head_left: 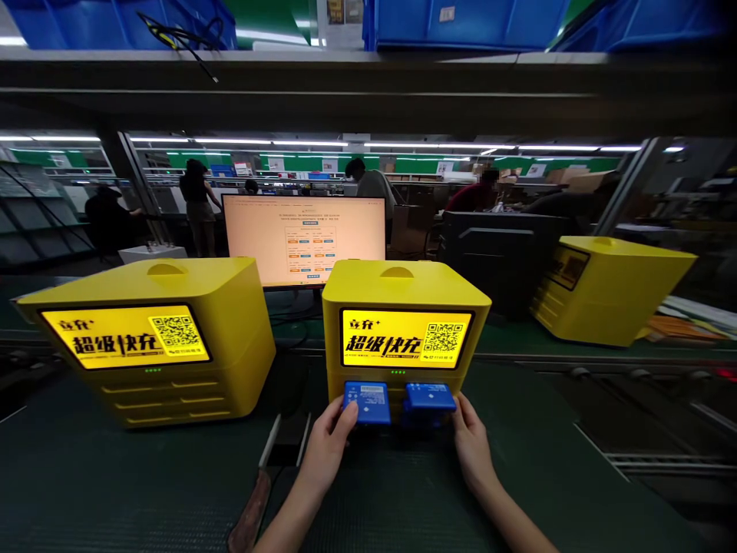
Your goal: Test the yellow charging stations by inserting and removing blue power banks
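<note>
Nearest to us: our left hand, fingers curled round the outer edge of the left blue power bank, thumb on its top face; the grasp is closed on it. Our right hand sits at the outer edge of the right blue power bank, fingers bent against its side; we count this as a closed hold too, though the fingertips are partly hidden behind the unit.

Both power banks stand part-way out of the lower front of the middle yellow charging cabinet, side by side, just apart from each other. The left one shows a white label on top. Above them the cabinet carries a lit yellow screen with black characters and a QR code, and a small row of green lights.

On the dark green work surface, left of our forearm: a brown-handled tool, lying lengthwise.

Further left: a second yellow cabinet, same screen; its slots look flush, contents not visible.

Right, set back and turned at an angle: a third yellow cabinet.

Behind the middle cabinet: a lit monitor.

Overhead shelf: blue bins; contents cannot be seen.

Far back: other people standing at benches.
</note>
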`<act>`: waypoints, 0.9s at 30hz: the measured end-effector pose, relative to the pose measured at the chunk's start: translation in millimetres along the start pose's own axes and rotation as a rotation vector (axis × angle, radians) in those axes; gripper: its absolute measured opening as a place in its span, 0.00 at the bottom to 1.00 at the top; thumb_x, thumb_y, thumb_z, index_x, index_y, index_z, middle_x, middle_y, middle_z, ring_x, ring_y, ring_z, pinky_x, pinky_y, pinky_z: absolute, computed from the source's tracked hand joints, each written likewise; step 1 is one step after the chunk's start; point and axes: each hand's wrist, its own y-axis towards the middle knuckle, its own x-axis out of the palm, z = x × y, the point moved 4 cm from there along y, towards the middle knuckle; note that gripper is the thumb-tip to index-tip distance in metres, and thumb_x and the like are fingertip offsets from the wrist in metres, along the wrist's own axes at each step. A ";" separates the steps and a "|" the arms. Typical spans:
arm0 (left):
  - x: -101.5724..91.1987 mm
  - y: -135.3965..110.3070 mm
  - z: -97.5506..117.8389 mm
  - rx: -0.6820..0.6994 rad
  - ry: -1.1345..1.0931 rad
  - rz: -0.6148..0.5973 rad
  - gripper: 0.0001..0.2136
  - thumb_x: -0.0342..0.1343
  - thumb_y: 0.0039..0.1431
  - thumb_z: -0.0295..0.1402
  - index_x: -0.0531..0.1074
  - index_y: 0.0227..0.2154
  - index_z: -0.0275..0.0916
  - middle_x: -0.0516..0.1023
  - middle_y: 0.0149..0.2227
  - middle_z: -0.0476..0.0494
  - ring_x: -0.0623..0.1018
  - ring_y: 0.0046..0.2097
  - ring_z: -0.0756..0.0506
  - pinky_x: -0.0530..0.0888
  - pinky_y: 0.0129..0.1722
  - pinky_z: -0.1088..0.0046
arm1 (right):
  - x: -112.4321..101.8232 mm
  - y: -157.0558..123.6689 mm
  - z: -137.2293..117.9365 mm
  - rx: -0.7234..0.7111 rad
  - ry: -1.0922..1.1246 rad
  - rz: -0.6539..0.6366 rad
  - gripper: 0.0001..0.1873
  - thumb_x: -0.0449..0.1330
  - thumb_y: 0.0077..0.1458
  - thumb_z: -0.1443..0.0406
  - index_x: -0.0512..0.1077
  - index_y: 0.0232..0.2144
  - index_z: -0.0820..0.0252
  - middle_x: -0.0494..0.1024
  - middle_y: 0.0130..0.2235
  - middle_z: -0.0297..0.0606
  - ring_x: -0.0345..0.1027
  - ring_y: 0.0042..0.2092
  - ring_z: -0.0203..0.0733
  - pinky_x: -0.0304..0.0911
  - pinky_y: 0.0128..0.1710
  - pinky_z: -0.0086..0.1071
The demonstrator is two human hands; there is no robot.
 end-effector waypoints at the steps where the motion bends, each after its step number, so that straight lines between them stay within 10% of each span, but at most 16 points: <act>1: -0.2 0.3 -0.3 -0.003 -0.004 0.000 0.34 0.50 0.47 0.60 0.70 0.46 0.35 0.75 0.38 0.41 0.71 0.39 0.41 0.67 0.30 0.73 | 0.1 -0.4 -0.7 0.000 0.002 -0.002 0.34 0.56 0.50 0.44 0.65 0.52 0.58 0.69 0.55 0.39 0.58 0.57 0.51 0.51 0.58 0.40; 16: -1.7 -1.8 -8.5 -0.030 -0.079 0.068 0.33 0.44 0.50 0.63 0.73 0.32 0.34 0.73 0.29 0.42 0.71 0.34 0.43 0.67 0.31 0.71 | 0.2 0.3 -0.4 -0.002 0.010 -0.002 0.36 0.56 0.49 0.44 0.65 0.53 0.61 0.68 0.55 0.41 0.58 0.57 0.51 0.52 0.58 0.40; 27: -6.8 9.1 -27.0 -0.115 -0.085 0.053 0.17 0.57 0.39 0.44 0.63 0.30 0.39 0.65 0.20 0.53 0.65 0.21 0.51 0.60 0.20 0.78 | 0.0 1.1 -0.4 -0.013 0.008 0.004 0.35 0.57 0.50 0.44 0.65 0.53 0.60 0.69 0.54 0.40 0.59 0.57 0.51 0.55 0.55 0.38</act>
